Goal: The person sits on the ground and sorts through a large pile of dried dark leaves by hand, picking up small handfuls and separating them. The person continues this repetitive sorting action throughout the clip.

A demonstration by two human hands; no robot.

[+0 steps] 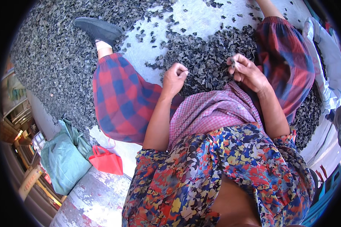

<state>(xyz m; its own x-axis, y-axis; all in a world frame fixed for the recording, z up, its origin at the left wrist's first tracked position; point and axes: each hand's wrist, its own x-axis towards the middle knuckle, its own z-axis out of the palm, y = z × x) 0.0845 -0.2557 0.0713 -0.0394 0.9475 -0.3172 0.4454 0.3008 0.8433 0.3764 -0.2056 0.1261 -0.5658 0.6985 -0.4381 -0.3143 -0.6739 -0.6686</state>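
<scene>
A pile of dark dried pieces that look like wood ear fungus (199, 63) lies on the pale floor between the outstretched legs. Over its left side, my left hand (174, 78) has its fingers curled, thumb against forefinger; nothing shows clearly in its grip. My right hand (248, 72) is raised over the right side of the pile, palm partly turned up. Between its thumb and fingers it pinches a small fungus piece (233, 63). A pink checked cloth (207, 110) covers the lap just below both hands.
A much larger spread of dried pieces (54, 62) covers the floor at left, around a dark shoe (99, 30). At right stands an open white sack (334, 68) with dark pieces inside. A green plastic bag (65, 159) and a red bag (108, 161) sit at lower left.
</scene>
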